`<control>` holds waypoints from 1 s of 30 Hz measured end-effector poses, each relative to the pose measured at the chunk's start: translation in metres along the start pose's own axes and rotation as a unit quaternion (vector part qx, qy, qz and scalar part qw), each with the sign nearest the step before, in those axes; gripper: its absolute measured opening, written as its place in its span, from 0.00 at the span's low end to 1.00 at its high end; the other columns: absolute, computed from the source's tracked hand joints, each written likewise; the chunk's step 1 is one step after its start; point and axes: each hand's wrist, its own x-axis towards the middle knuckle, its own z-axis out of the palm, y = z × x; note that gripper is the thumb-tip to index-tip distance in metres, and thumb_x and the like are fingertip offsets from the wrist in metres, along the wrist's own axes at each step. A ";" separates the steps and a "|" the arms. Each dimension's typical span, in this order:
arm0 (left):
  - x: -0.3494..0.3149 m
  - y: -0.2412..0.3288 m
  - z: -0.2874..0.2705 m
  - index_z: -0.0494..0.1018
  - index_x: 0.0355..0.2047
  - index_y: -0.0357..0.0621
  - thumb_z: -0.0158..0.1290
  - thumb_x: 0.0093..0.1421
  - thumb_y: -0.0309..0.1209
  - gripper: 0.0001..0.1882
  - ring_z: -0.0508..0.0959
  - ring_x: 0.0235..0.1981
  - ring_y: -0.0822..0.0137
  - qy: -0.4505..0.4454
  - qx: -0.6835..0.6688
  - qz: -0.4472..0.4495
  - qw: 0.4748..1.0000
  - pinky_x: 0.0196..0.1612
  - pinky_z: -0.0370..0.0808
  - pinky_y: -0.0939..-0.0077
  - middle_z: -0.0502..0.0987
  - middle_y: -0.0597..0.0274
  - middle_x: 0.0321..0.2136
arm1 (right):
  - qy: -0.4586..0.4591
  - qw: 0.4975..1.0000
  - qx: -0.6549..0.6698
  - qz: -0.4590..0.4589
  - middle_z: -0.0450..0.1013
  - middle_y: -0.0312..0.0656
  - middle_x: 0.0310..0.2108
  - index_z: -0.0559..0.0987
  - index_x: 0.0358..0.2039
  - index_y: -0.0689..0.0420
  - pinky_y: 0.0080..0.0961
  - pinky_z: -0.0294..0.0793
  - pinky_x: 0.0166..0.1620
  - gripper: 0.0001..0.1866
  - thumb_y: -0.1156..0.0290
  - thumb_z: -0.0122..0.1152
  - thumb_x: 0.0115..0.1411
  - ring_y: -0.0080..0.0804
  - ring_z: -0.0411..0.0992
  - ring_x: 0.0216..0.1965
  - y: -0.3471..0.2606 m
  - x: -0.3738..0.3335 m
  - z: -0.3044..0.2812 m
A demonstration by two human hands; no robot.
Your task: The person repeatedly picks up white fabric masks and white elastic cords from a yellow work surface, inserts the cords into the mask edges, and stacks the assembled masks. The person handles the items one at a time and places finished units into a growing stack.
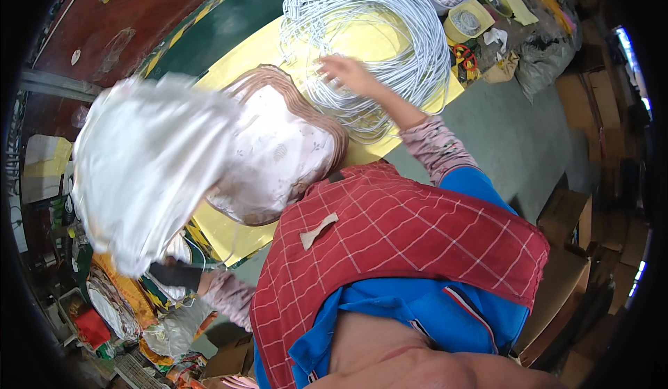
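My left hand [179,275], in a dark glove, grips the lower edge of a white fabric piece [149,159]. The fabric is spread out and blurred by motion, and it hides the fingertips. Beside it on the yellow sheet [243,48] lies a stack of white patterned fabric pieces [282,145] with layered brown edges; the raised fabric covers its left part. My right hand [348,74] is bare and holds nothing, its fingers apart. It is above the near left part of a large coil of white cord [424,48].
At the far right stand a yellow container [467,21] with small contents, red-handled scissors [465,58] and a grey plastic bag [546,58]. Cardboard boxes [557,278] are to my right. Bundled fabric [115,305] and a clear plastic bag [177,330] lie at lower left.
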 end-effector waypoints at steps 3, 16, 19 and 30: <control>0.013 -0.006 -0.058 0.68 0.47 0.33 0.42 0.63 0.30 0.15 0.74 0.37 0.67 0.049 0.100 0.016 0.994 0.42 0.72 0.75 0.75 0.54 0.36 | 0.281 0.948 -0.134 0.067 0.76 0.44 0.32 0.76 0.40 0.60 0.28 0.72 0.35 0.15 0.63 0.49 0.60 0.34 0.74 0.31 0.090 0.011 -0.127; -0.120 0.091 0.124 0.67 0.50 0.36 0.47 0.60 0.25 0.17 0.73 0.43 0.66 -0.507 -0.159 -0.261 0.806 0.47 0.70 0.74 0.72 0.55 0.45 | 0.326 0.939 -0.065 0.090 0.65 0.37 0.16 0.73 0.39 0.58 0.23 0.62 0.14 0.13 0.63 0.49 0.59 0.24 0.64 0.12 0.083 -0.009 -0.193; -0.210 0.169 0.193 0.65 0.53 0.44 0.53 0.56 0.27 0.23 0.72 0.45 0.67 -0.681 -0.294 -0.182 0.645 0.47 0.70 0.75 0.72 0.58 0.47 | 0.161 0.967 0.198 -0.001 0.58 0.29 0.11 0.71 0.45 0.64 0.12 0.46 0.09 0.17 0.65 0.41 0.64 0.12 0.48 0.06 -0.059 -0.030 -0.118; -0.199 0.248 0.210 0.69 0.38 0.46 0.48 0.55 0.31 0.10 0.76 0.33 0.55 -0.742 -0.339 0.192 0.545 0.33 0.73 0.64 0.73 0.55 0.30 | -0.118 0.839 0.428 -0.315 0.61 0.32 0.12 0.52 0.58 0.72 0.09 0.56 0.08 0.31 0.58 0.38 0.66 0.14 0.57 0.06 -0.238 -0.081 -0.008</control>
